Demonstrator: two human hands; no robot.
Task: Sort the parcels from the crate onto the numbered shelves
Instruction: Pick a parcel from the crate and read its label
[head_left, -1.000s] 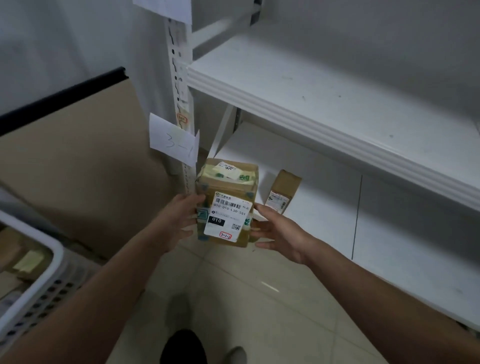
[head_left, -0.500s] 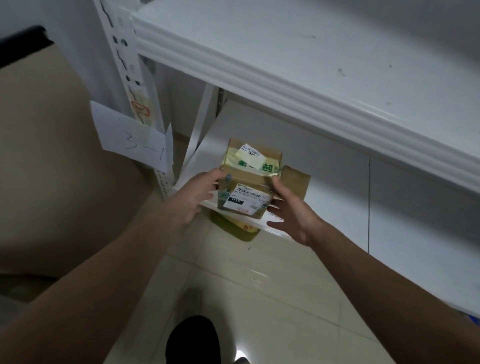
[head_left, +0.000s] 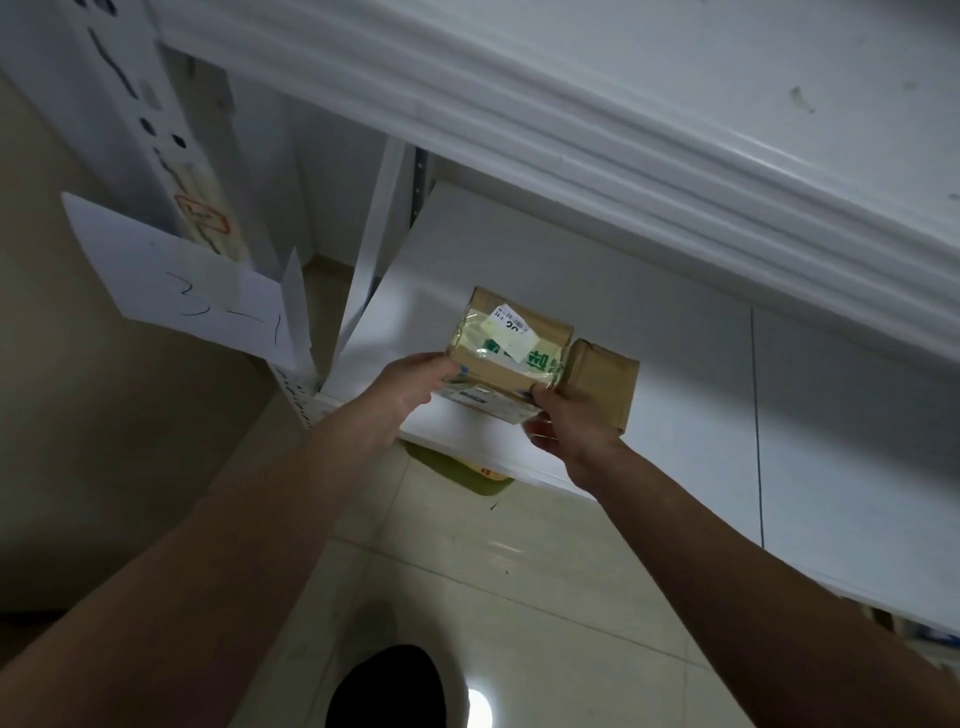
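A: Head view. Where was the parcel (head_left: 506, 358)?

B: On the lower shelf (head_left: 691, 415), close to its front edge, touching a smaller brown parcel (head_left: 605, 384) on its right.

A: Grip?

B: Left hand (head_left: 410, 387) gripped the parcel's left side, right hand (head_left: 569, 421) gripped its right front corner. Both clasped on it. Couldn't tell if it sat fully on the shelf or was partly lifted.

A: Shelf tag?

B: Paper label (head_left: 192, 291) reading "3-1" hung on the upright post (head_left: 150, 119), left of the parcel. Upper shelf (head_left: 675, 114) overhead. Green item (head_left: 462, 470) on the floor under the shelf edge, mostly hidden.
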